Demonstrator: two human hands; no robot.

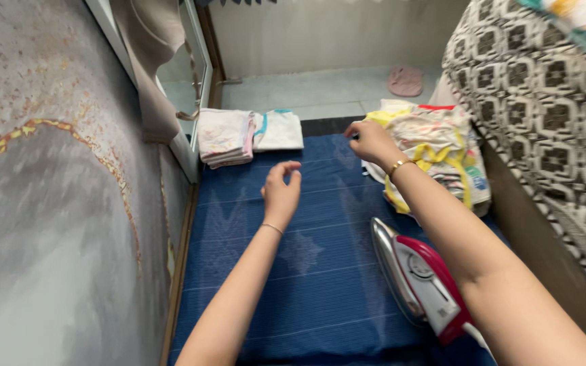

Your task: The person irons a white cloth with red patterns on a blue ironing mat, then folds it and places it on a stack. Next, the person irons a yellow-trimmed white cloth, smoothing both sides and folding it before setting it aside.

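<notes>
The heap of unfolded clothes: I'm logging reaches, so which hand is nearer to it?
Right. The right hand is at the heap of unfolded clothes, at its left edge; the left hand hovers over the blue mat, well left.

Both hands hovered empty over the blue mat [320,285]: left hand [281,192] mid-mat, right hand [372,141] beside the unfolded clothes heap [442,152], iron [418,278] nearer.

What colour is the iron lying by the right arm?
The iron is red and white with a silvery soleplate, seen in the head view.
</notes>
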